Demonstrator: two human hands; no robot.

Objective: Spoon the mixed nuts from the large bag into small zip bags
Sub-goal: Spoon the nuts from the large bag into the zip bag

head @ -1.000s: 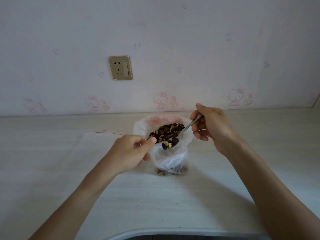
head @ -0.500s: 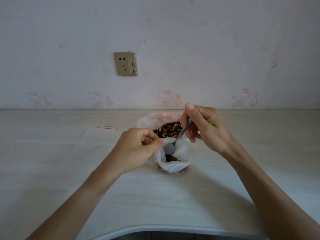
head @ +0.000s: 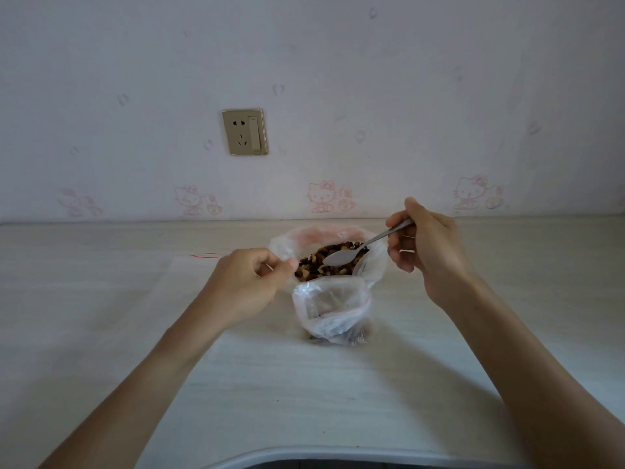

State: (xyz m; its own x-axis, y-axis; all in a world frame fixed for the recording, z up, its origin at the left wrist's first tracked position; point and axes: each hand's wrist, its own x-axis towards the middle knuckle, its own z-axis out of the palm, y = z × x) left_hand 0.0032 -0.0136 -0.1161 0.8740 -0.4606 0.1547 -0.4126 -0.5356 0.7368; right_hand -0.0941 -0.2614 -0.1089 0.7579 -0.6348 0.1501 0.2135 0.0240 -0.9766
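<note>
Small bag [head: 333, 311] stands open on the table [head: 304, 394], clear, a few nuts at the bottom. Left hand [head: 248, 282] pinches its rim at left. Behind, touching it, the big bag [head: 338, 236] holds nuts [head: 318, 267]. Spoon [head: 358, 248] over them, empty bowl pointing left-down, handle up-right, pinched in the right hand [head: 427, 247].

Two bare forearms come in from the lower corners — no sleeves, cuffs or gloves show anywhere on them. The left hand [head: 248, 282] and right hand [head: 426, 245] carry no rings, and neither wrist bears a watch or band. Both arms are slim and smooth — no marks, bandages or tattoos can be made out.
</note>
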